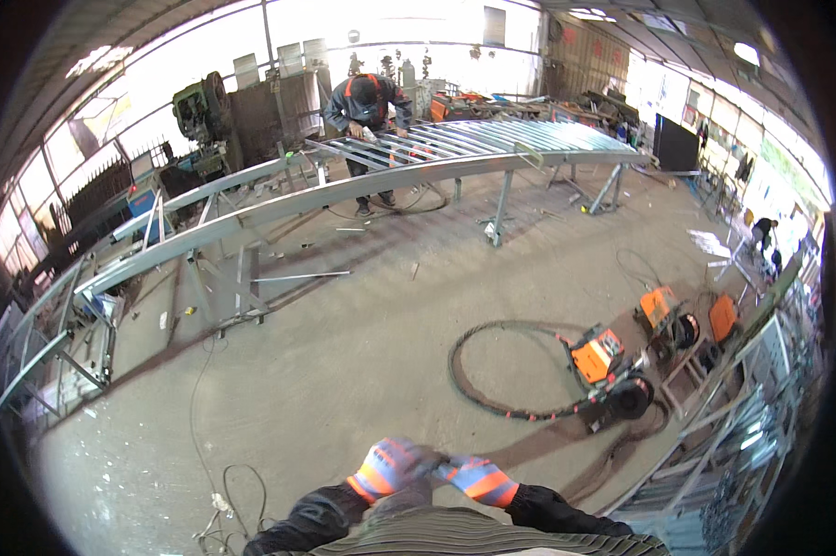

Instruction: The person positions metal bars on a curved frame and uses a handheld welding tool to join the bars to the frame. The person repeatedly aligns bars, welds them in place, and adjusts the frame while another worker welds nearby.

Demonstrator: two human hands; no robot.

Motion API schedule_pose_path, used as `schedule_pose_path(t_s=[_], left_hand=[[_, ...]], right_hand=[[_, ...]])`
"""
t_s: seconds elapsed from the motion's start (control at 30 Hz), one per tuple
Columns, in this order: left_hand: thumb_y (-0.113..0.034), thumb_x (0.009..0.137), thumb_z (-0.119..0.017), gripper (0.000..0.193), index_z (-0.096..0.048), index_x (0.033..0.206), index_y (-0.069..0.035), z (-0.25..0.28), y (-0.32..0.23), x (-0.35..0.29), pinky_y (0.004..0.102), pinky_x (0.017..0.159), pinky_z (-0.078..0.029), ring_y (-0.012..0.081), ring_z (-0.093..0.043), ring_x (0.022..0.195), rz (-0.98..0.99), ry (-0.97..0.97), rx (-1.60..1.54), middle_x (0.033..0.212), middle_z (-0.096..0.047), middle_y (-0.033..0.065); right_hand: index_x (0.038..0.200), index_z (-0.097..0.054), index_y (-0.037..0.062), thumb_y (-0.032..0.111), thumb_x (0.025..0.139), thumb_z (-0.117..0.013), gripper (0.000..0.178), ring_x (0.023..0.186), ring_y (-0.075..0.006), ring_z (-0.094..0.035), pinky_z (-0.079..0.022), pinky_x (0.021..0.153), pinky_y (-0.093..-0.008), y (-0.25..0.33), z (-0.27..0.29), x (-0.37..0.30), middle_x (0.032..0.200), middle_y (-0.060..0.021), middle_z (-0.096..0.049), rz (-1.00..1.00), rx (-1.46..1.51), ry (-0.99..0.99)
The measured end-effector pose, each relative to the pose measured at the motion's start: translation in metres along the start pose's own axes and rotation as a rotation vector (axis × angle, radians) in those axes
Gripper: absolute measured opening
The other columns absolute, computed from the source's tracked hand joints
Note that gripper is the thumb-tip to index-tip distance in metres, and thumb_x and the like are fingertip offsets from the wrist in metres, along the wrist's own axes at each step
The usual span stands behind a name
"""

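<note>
At the lower middle my left hand (387,468) and my right hand (482,480) meet in front of my body. Both wear grey gloves with orange and light-blue bands, below dark sleeves. Their fingers are closed and point toward each other. A small dark patch lies between the fingertips; what it is, I cannot make out. Beneath the hands is the bare concrete floor (344,371). My striped clothing (436,532) shows just below them.
Ahead, a co-worker (367,102) bends over a long metal frame (362,185) on trestles. To the right stand an orange welding machine (597,354) with a coiled hose (464,385) and another orange machine (659,306). Stacked metal bars (714,473) lie lower right; a thin cable (195,408) runs left.
</note>
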State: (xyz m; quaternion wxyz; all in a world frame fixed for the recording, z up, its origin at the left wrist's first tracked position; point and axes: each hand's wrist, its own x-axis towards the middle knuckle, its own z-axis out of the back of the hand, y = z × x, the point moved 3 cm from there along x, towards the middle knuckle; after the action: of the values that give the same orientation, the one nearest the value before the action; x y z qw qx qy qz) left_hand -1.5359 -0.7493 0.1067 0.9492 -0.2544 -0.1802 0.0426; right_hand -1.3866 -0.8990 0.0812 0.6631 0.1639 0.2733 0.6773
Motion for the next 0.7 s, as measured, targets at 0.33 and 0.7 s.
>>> schedule_pose_path(t_s=[0.33,0.7], left_hand=[[-0.036,0.097,-0.064,0.032,-0.073,0.097,-0.005,0.009,0.219,0.243,0.0484,0.066,-0.053,0.046,-0.066,0.082,0.45,-0.381,-0.267,0.083,-0.068,0.0255],[-0.036,0.101,-0.063,0.036,-0.071,0.089,-0.003,0.115,0.536,0.195,0.0424,0.06,-0.049,0.0275,-0.062,0.059,1.094,-0.533,-0.296,0.069,-0.067,0.0143]], right_hand=[[0.129,-0.054,-0.0016,0.005,0.089,-0.066,0.043,0.106,-0.0471,-0.062,-0.051,0.087,-0.048,-0.047,0.166,0.24,0.117,-0.0272,-0.064,0.122,0.249,-0.626],[0.131,-0.063,0.0019,0.017,0.088,-0.07,0.047,0.129,-0.0403,-0.055,-0.044,0.114,-0.0429,-0.197,0.207,0.407,0.134,-0.0175,-0.061,0.29,-0.271,-0.33]])
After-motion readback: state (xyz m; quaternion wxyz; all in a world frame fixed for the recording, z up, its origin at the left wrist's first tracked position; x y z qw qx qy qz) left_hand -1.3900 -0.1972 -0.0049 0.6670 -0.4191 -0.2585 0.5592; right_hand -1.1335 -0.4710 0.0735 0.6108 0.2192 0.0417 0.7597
